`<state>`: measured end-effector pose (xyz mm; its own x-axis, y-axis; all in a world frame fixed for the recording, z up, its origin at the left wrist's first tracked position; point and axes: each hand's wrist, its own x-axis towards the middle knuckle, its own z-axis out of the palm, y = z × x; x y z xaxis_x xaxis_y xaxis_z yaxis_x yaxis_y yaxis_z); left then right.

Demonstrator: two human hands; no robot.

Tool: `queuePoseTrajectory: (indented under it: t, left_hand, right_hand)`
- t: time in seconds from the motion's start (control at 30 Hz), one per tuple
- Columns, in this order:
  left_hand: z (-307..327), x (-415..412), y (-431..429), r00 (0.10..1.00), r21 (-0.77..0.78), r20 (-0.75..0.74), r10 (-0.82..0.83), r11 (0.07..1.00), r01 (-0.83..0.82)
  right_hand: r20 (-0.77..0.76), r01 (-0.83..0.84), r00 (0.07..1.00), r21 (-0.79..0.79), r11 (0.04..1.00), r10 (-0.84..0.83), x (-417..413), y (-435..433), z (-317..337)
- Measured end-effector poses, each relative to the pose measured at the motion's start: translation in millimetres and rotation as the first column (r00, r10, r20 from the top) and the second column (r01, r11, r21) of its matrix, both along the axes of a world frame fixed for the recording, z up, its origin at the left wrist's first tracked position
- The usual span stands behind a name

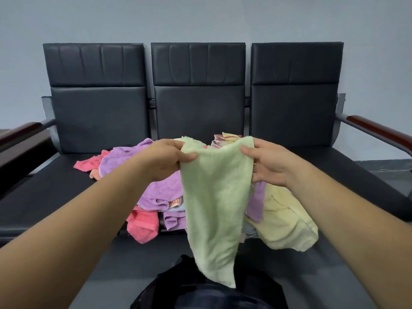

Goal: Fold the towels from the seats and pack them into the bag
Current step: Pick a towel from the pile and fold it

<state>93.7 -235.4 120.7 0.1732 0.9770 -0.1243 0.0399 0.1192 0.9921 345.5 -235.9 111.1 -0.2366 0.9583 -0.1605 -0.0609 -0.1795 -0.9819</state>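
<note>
A pale green towel (214,197) hangs in front of me, held up by its top edge. My left hand (165,159) pinches the upper left corner and my right hand (270,162) pinches the upper right corner. Its lower end dangles over a dark bag (189,286) at the bottom of the view. Behind it, on the middle black seat (55,197), lies a heap of towels: purple (127,157), pink (142,226), pale yellow (285,221) and a patterned one (225,139) at the back.
Three black padded backrests (198,85) stand against a grey wall. Wooden armrests stick out at the left (20,132) and the right (379,132). The left and right seat cushions are bare.
</note>
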Motion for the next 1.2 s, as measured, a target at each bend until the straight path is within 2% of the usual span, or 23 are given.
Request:
queuePoseTrajectory:
  t: [0.03,0.1,0.13,0.2,0.23,0.27,0.33,0.37,0.43,0.5,0.57,0.63,0.73,0.8,0.87,0.9,0.97,1.0,1.07,1.1,1.2]
  left_hand:
    - [-4,-2,1,0.994,0.062,-0.102,0.035,0.998,-0.029]
    - [-8,-3,0,0.965,0.118,-0.254,0.062,0.993,-0.032]
    - [-8,-1,-2,0.949,0.122,-0.311,0.058,0.992,-0.021]
    - [-7,5,-8,0.929,0.105,-0.367,0.05,0.994,-0.012]
    - [-7,8,-9,0.944,0.081,-0.324,0.06,0.996,-0.035]
    - [-4,10,-11,0.977,0.02,-0.202,0.069,0.998,-0.066]
    - [5,10,-12,0.988,-0.154,0.138,0.065,0.987,-0.043]
    - [8,7,-12,0.96,-0.199,0.277,0.029,0.98,0.028]
    - [7,4,-10,0.934,-0.174,0.355,-0.046,0.978,0.115]
    - [-1,3,-5,0.95,-0.122,0.305,-0.067,0.987,0.109]
    - [-11,3,-3,0.99,-0.073,0.134,-0.05,0.996,0.061]
    - [-18,2,0,0.995,0.043,-0.092,0.025,0.999,-0.021]
    - [-20,-2,1,0.938,0.181,-0.32,0.136,0.98,-0.081]
    - [-18,-1,-1,0.923,0.17,-0.368,0.113,0.984,-0.053]
    - [-12,1,-3,0.948,0.114,-0.307,0.079,0.992,-0.046]
    - [-7,2,-3,0.973,0.07,-0.216,0.085,0.995,-0.071]
    - [3,3,-3,0.994,-0.069,0.06,0.096,0.993,-0.092]
    - [9,3,-4,0.98,-0.122,0.185,0.072,0.991,-0.05]
    - [15,0,-3,0.957,-0.107,0.291,-0.01,0.993,0.044]
    - [15,-1,-2,0.959,-0.063,0.281,-0.03,0.997,0.05]
    - [10,-3,1,0.994,0.093,0.107,0.022,0.995,-0.032]
  right_hand:
    - [0.121,0.008,0.993,0.037,0.999,-0.013,1,0,-1]
    - [0.236,0.034,0.971,0.051,0.998,-0.046,-1,-3,-2]
    - [0.21,0.053,0.976,0.029,0.998,-0.058,-4,-3,-3]
    - [0.035,0.11,0.994,-0.096,0.989,-0.107,-7,0,-3]
    - [-0.093,0.119,0.986,-0.163,0.979,-0.136,-6,3,-2]
    - [-0.238,0.092,0.961,-0.206,0.974,-0.141,-3,3,0]
    - [-0.478,-0.043,0.876,-0.218,0.975,-0.068,6,6,1]
    - [-0.521,-0.105,0.854,-0.198,0.975,-0.014,8,4,1]
    - [-0.439,-0.145,0.896,-0.142,0.979,0.069,9,0,-1]
    - [-0.251,-0.11,0.965,-0.107,0.988,0.08,9,0,-7]
    - [-0.036,-0.056,0.998,-0.051,0.997,0.054,10,-1,-9]
    - [0.085,-0.011,0.996,0.007,1.0,0.011,13,-1,-8]
    - [0.122,0.083,0.989,0.011,0.996,-0.084,12,3,-8]
    - [0.006,0.14,0.99,-0.04,0.989,-0.14,9,9,-8]
    - [-0.198,0.119,0.97,-0.126,0.985,-0.142,11,14,-5]
    - [-0.291,0.058,0.951,-0.153,0.986,-0.101,11,12,0]
    - [-0.408,-0.039,0.913,-0.14,0.989,-0.022,16,9,7]
    - [-0.405,-0.059,0.914,-0.113,0.992,0.008,17,6,10]
    - [-0.312,-0.057,0.95,-0.072,0.996,0.031,16,6,12]
    - [-0.233,-0.028,0.972,-0.045,0.999,0.017,16,7,12]
    - [0.019,0.094,0.995,0.03,0.995,-0.095,15,9,14]
